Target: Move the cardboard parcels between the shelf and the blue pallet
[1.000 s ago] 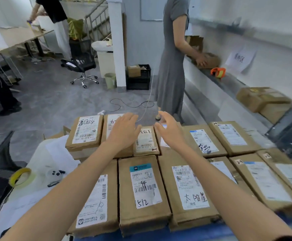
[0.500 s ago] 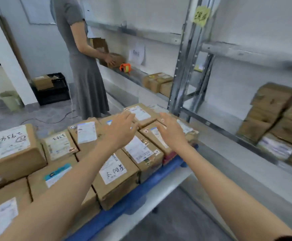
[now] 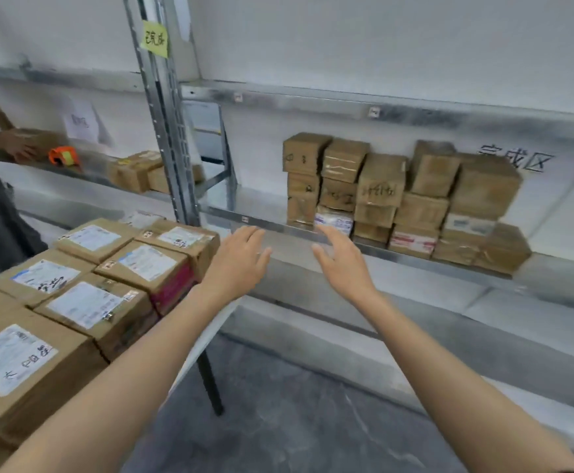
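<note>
The shelf (image 3: 265, 227) stood before you. A batch of labelled parcels (image 3: 84, 302) lay at your left, the pallet beneath it hidden. A stacked block (image 3: 398, 199) sat on the shelf. Your left hand (image 3: 241, 257) and right hand (image 3: 343, 264) were spread and empty, near the shelf's front edge. Judged: transfer part done, nothing in hand.

You get soft, even light here: the white wall (image 3: 347, 46) is bright, shadows are faint, and the metal shelf (image 3: 258, 199) shows only a dull sheen rather than glare. Motion blur smears the stacked parcels (image 3: 398, 199) and the wall lettering (image 3: 517, 160), while the nearer parcels (image 3: 84, 302) read a little sharper. The wide lens bows the shelf edge and tilts the upright post (image 3: 166, 148) toward the frame edges.
</note>
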